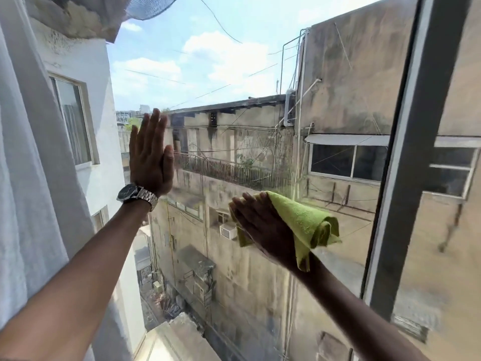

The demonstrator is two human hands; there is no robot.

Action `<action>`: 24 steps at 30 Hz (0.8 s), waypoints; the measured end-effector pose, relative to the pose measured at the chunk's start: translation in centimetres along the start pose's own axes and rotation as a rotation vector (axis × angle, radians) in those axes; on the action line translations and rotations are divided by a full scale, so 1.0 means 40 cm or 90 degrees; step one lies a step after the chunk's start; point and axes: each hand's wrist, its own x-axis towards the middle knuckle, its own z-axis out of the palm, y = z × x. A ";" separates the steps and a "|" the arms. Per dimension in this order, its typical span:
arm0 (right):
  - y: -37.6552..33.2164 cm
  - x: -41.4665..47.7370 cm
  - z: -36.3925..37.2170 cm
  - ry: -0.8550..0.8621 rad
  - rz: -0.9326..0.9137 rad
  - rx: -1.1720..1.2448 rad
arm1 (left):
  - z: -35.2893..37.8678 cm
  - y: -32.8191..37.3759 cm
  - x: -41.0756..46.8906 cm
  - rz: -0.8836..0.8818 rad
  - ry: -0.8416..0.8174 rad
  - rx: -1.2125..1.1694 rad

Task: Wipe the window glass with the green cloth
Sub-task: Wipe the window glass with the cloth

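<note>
The window glass [234, 74] fills most of the view, with buildings and sky behind it. My right hand [260, 225] presses a bunched green cloth [304, 222] flat against the pane, right of centre and low. The cloth sticks out past the hand to the right and hangs down a little. My left hand [151, 157], with a metal watch [136, 195] on the wrist, lies flat on the glass at the left, fingers together and pointing up, holding nothing.
A white curtain [28, 178] hangs along the left edge. A grey vertical window frame [416, 152] bounds the pane on the right, with another pane beyond it. Outside are weathered buildings and a deep alley below.
</note>
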 end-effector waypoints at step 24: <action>0.220 -0.124 -0.143 0.003 0.214 -0.171 | 0.040 0.145 -0.049 -0.030 -0.020 0.017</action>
